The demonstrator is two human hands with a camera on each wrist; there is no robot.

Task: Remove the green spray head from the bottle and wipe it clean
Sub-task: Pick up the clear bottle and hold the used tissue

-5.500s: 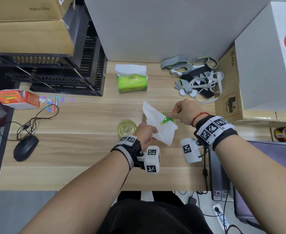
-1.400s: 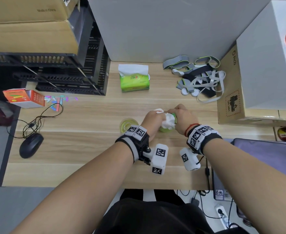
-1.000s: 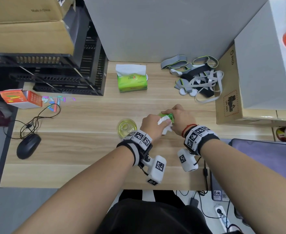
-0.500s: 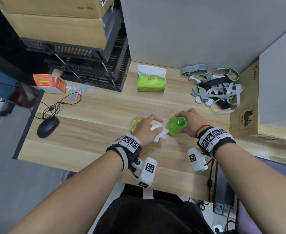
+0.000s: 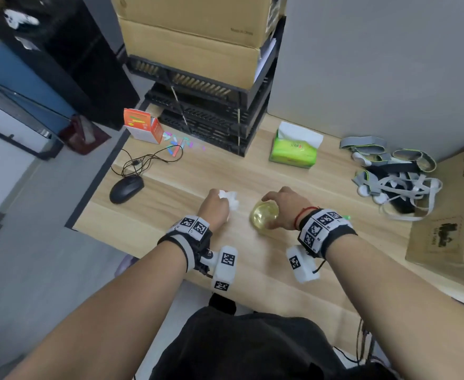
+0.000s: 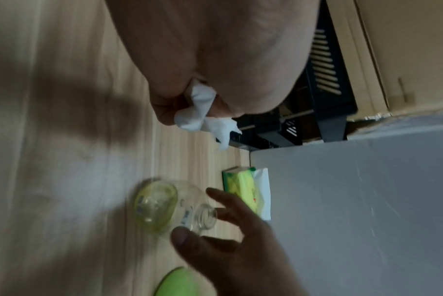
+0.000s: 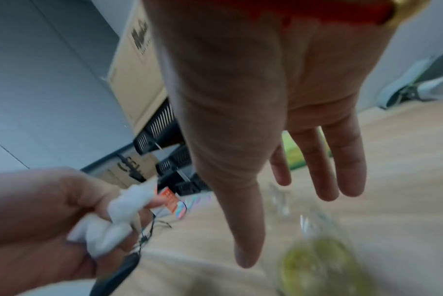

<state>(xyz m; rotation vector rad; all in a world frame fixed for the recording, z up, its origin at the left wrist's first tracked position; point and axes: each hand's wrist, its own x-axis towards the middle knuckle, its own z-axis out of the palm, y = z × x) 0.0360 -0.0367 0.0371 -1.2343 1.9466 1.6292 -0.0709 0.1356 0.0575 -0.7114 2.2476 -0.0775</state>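
Left hand: the left hand (image 5: 215,208) is clenched round a crumpled white tissue (image 5: 229,198) above the light wooden desk (image 5: 252,171).
Right hand: the right hand (image 5: 287,208), fingers spread and relaxed, reaches over the clear glass bottle (image 5: 264,215) holding yellow liquid; whether it touches the bottle cannot be told.
Spray head: the green spray head (image 6: 180,283) lies on the desk just beside the bottle, under the right hand.
Around: green tissue pack (image 5: 293,149) behind the bottle; tangled grey straps (image 5: 389,176) to the right; black mouse (image 5: 126,189) to the left.

Office/storeroom workspace: wooden desk (image 5: 170,215), computer mouse (image 5: 126,189), stacked cardboard boxes (image 5: 195,48), black crates (image 5: 211,113), tissue pack (image 5: 293,150).
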